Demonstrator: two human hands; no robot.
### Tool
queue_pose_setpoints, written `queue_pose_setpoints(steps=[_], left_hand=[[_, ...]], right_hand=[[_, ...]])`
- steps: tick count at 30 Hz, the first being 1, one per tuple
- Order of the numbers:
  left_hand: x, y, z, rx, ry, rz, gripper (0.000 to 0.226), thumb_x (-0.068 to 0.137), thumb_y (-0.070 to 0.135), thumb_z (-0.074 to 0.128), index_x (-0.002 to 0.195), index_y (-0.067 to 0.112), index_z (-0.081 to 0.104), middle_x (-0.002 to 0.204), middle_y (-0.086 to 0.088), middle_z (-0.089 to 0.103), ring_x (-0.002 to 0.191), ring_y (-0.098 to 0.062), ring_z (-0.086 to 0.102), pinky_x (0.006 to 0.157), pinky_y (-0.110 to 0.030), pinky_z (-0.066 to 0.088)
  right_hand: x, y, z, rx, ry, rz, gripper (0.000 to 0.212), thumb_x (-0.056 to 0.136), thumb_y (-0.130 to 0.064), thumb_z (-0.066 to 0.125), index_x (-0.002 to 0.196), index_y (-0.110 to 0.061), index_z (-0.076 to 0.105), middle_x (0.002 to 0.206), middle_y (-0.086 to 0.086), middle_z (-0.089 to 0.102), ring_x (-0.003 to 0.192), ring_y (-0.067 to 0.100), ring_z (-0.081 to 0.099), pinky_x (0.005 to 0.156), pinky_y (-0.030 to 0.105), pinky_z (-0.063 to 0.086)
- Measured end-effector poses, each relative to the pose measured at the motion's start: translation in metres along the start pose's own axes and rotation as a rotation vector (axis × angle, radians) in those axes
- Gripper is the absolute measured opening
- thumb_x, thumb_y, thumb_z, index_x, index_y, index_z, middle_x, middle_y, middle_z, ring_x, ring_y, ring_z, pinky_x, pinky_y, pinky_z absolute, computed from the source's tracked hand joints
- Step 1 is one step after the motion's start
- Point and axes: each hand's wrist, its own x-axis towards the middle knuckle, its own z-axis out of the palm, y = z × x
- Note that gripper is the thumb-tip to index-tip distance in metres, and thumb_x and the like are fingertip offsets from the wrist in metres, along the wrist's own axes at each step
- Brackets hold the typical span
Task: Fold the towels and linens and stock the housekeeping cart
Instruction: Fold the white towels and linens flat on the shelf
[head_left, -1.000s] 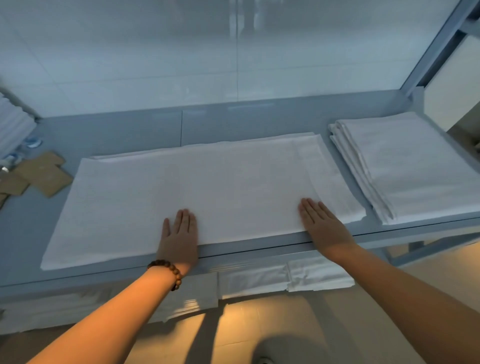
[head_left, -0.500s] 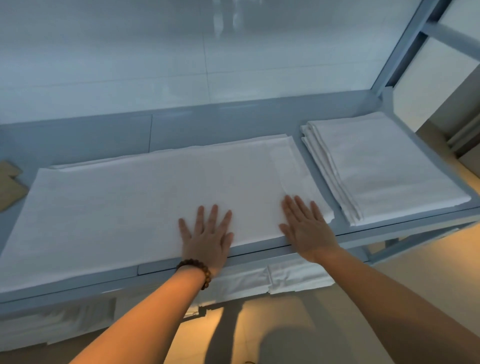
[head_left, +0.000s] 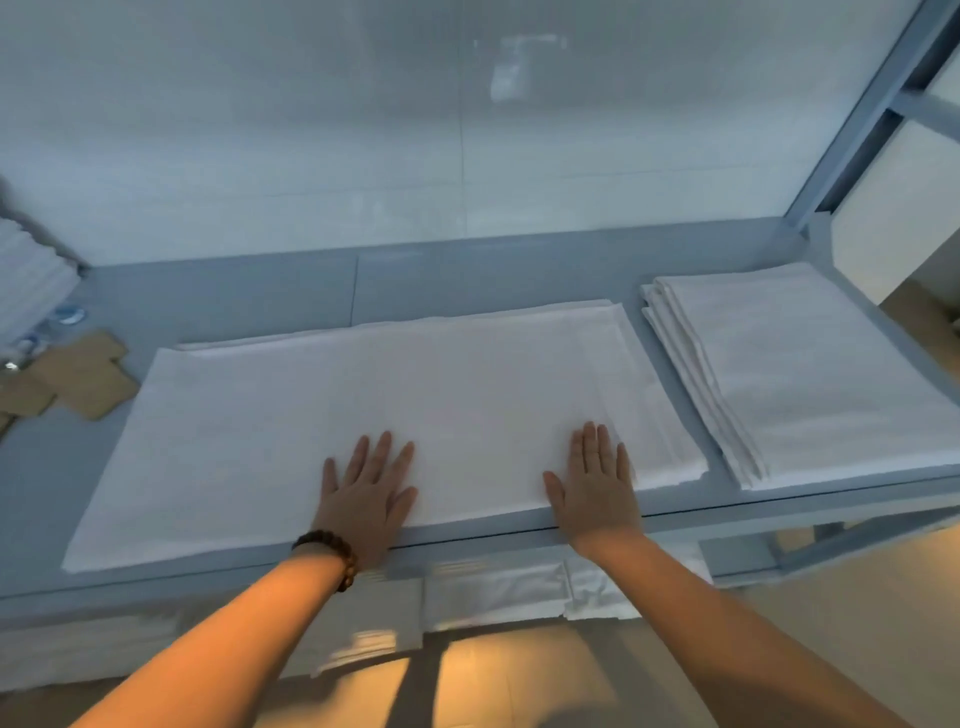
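Both the left hand (head_left: 366, 499) and right hand (head_left: 597, 483) lie flat, apart, on the sheet (head_left: 415, 395), left of the folded stack (head_left: 810, 374). Uneven pressure may skew its layers or drag it off the shelf (head_left: 234, 291).

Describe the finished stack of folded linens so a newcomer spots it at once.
Find the grey-blue shelf. Go to its right end, by the upright post. The folded stack lies there, smaller and thicker than the wide sheet beside it, its layered edges showing.

Linen store or housekeeping room. Evidence: grey metal shelving rack (head_left: 467, 270) against glossy white tiled wall (head_left: 311, 130); stack of folded white linen (head_left: 831, 374) on shelf; lower-tier linen (head_left: 493, 592) beneath; white towels (head_left: 26, 280) piled at left edge.
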Motion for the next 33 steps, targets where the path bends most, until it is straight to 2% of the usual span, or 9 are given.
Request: queue_pose_setpoints(steps=[4,7,12,15,20,23,26,28,33], left_hand=[[-0.002,-0.073,-0.016,0.05,-0.039,-0.042,0.062,0.095,0.061,0.016,0.148,0.045,-0.013,0.16,0.008,-0.015,0.147,-0.019,-0.016,0.115,-0.057,-0.004],[-0.006,-0.123,-0.028,0.125,-0.064,0.024,0.066,0.083,0.074,0.0,0.14,0.05,-0.024,0.156,0.014,-0.023,0.144,-0.016,-0.023,0.114,-0.058,-0.007],[-0.018,-0.16,-0.024,0.125,-0.012,0.13,0.07,0.08,0.077,-0.011,0.144,0.049,-0.019,0.157,0.014,-0.022,0.144,-0.018,-0.024,0.112,-0.058,-0.011],[-0.019,-0.161,-0.019,0.126,0.032,0.124,0.068,0.083,0.075,-0.01,0.145,0.048,-0.018,0.158,0.013,-0.02,0.144,-0.018,-0.025,0.112,-0.056,-0.015],[-0.024,-0.136,-0.012,0.105,0.032,0.068,0.063,0.083,0.07,-0.013,0.138,0.048,-0.031,0.153,0.008,-0.032,0.141,-0.026,-0.031,0.11,-0.06,-0.017],[-0.031,-0.108,-0.002,0.093,0.004,0.106,0.06,0.087,0.063,-0.008,0.138,0.044,-0.033,0.153,0.002,-0.031,0.138,-0.031,-0.034,0.108,-0.059,-0.023],[-0.032,-0.096,0.001,0.093,-0.046,0.257,0.06,0.086,0.065,-0.009,0.136,0.045,-0.035,0.153,0.006,-0.032,0.136,-0.026,-0.038,0.104,-0.053,-0.031],[-0.027,-0.098,-0.003,0.102,-0.079,0.353,0.058,0.084,0.066,-0.011,0.134,0.047,-0.035,0.15,0.011,-0.032,0.135,-0.022,-0.037,0.102,-0.049,-0.032],[-0.019,-0.14,-0.012,0.106,-0.043,0.277,0.057,0.082,0.069,-0.01,0.129,0.054,-0.038,0.145,0.018,-0.035,0.136,-0.016,-0.034,0.108,-0.048,-0.022]], right_hand=[[-0.009,-0.111,0.012,0.159,-0.017,0.05,0.078,0.098,-0.055,0.014,0.15,-0.001,-0.006,0.159,0.019,-0.007,0.146,0.034,-0.013,0.116,0.052,-0.012],[-0.008,-0.173,0.016,0.246,-0.009,0.154,0.081,0.097,-0.057,0.018,0.149,0.001,-0.005,0.158,0.02,-0.005,0.146,0.034,-0.011,0.113,0.054,-0.016],[0.005,-0.232,0.014,0.38,0.017,0.426,0.087,0.095,-0.058,0.022,0.147,0.004,-0.009,0.158,0.022,-0.01,0.145,0.034,-0.017,0.114,0.053,-0.015],[0.015,-0.245,0.016,0.389,0.027,0.492,0.088,0.094,-0.06,0.02,0.147,0.001,-0.013,0.157,0.02,-0.015,0.144,0.035,-0.021,0.112,0.055,-0.017],[0.036,-0.226,0.023,0.235,0.076,0.377,0.088,0.09,-0.064,0.014,0.15,-0.003,-0.007,0.158,0.02,-0.01,0.145,0.036,-0.014,0.112,0.058,-0.014],[0.054,-0.206,0.023,0.163,0.098,0.266,0.089,0.089,-0.066,0.015,0.152,-0.005,-0.001,0.159,0.02,-0.005,0.146,0.035,-0.011,0.114,0.057,-0.011],[0.069,-0.185,0.021,0.09,0.099,0.156,0.09,0.088,-0.069,0.014,0.152,-0.007,0.0,0.159,0.018,-0.002,0.147,0.034,-0.008,0.115,0.055,-0.011],[0.078,-0.168,0.018,0.039,0.079,0.088,0.088,0.089,-0.069,0.014,0.153,-0.009,-0.001,0.16,0.015,-0.004,0.147,0.031,-0.009,0.116,0.053,-0.011],[0.103,-0.126,-0.003,-0.114,-0.058,-0.044,0.084,0.091,-0.068,0.012,0.152,-0.014,-0.009,0.16,0.009,-0.014,0.147,0.025,-0.015,0.117,0.052,-0.008]])
